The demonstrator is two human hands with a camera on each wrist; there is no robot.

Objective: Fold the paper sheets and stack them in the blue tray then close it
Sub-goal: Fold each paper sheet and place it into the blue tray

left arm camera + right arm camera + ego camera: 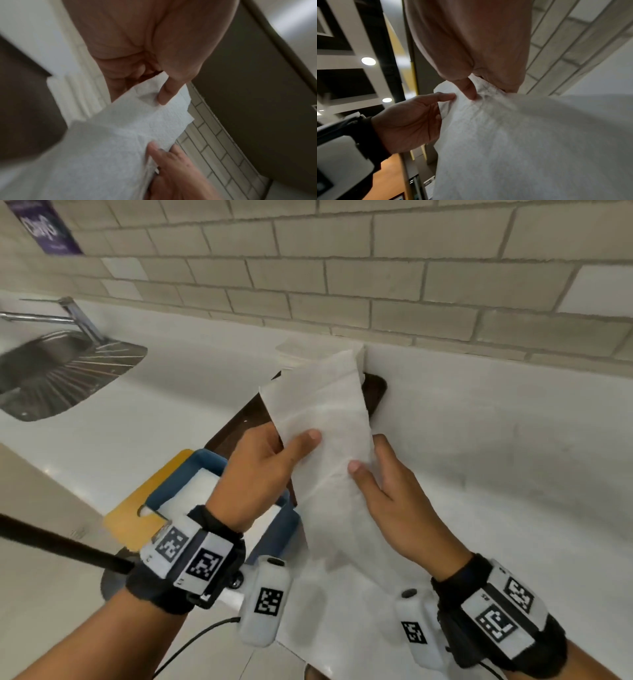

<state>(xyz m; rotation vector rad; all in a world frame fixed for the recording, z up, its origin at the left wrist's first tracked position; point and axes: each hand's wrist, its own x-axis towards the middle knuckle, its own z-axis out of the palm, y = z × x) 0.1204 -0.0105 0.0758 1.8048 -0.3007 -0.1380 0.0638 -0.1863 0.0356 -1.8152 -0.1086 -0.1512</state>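
Observation:
A long white paper sheet [329,440] is held up in the air over the counter, its lower end hanging toward me. My left hand [270,467] pinches its left edge, thumb on top. My right hand [387,484] pinches the right edge, thumb on the front face. The left wrist view shows the sheet [123,135] under my left thumb [164,93]. In the right wrist view the sheet [522,135] bunches under my right thumb [469,90]. The blue tray [205,463] sits below my left wrist with white folded paper [195,491] inside, on a yellow lid [147,501].
A dark brown tray [376,392] lies on the white counter [496,440] behind the sheet, with a stack of white paper [308,354] at its far end against the tiled wall. A steel sink [58,371] with a tap sits far left.

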